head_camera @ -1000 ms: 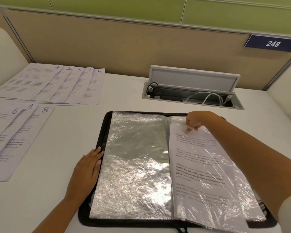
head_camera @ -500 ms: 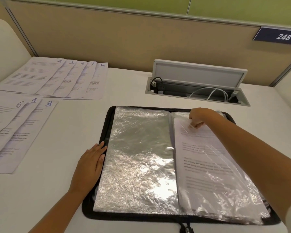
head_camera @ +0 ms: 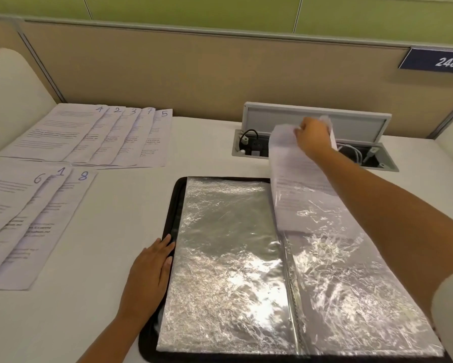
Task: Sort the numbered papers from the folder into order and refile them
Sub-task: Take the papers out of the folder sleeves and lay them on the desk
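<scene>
Head view: a printed sheet (head_camera: pixel 293 163), pinched by the right hand (head_camera: pixel 313 138), should be drawn straight out of its sleeve (head_camera: pixel 351 279) while the folder (head_camera: pixel 171 221) is pressed flat by the open left hand (head_camera: pixel 149 271).

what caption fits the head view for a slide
Right hand pulls a sheet from the folder; left hand steadies it.

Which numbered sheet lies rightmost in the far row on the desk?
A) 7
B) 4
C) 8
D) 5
D: in the far row the sheets read 4, 2, 3, 7, 5 from left to right, so sheet 5 ends it.
</scene>
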